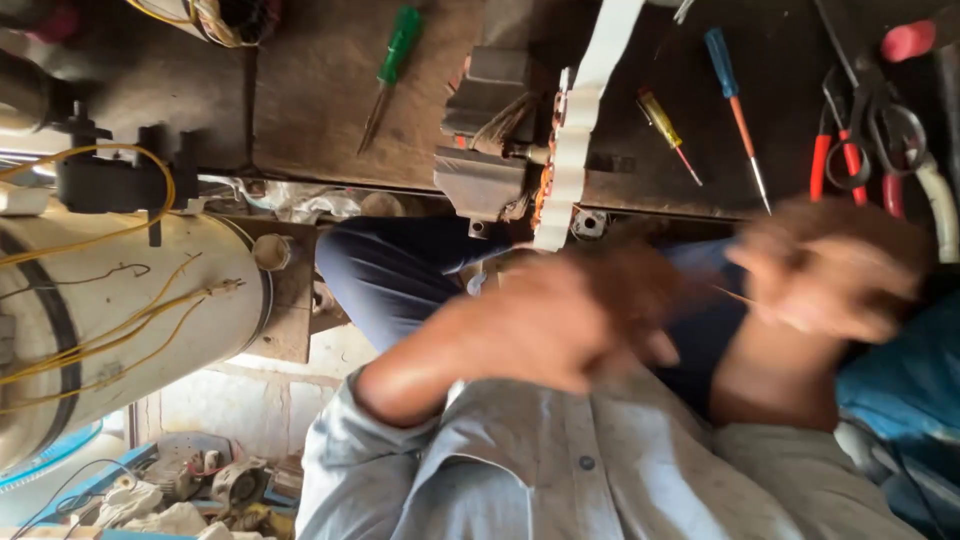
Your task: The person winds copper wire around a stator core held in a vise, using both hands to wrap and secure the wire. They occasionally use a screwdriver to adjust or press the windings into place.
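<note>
Clearly, the view is turned on its side, and both hands are smeared by motion blur. Which hand is which cannot be read for certain from the sideways picture; the hand [560,320] taken as the left is seen in the middle, joined to a forearm coming out of a rolled grey sleeve [420,430], and its fingers appear curled, though what they close on, if anything, cannot be told. The hand [830,270] taken as the right is seen toward the right edge, also loosely closed, and its grip cannot be judged either. Between the two hands a thin pale strand [733,296] is faintly seen, too blurred to be identified. Just beyond the middle hand, a motor winding core with copper wire [500,150] and a white toothed ring [580,120] is laid at the edge of a dark wooden bench [320,100]. On the bench a green-handled screwdriver [392,70], a blue-handled screwdriver [735,100], a small yellow-handled screwdriver [668,130], red-handled pliers [835,150] and scissors [890,120] are spread well apart from the core. A white drum with yellow wires [120,320] is seen at the left, and dark blue trousers [390,270] below the bench edge.
</note>
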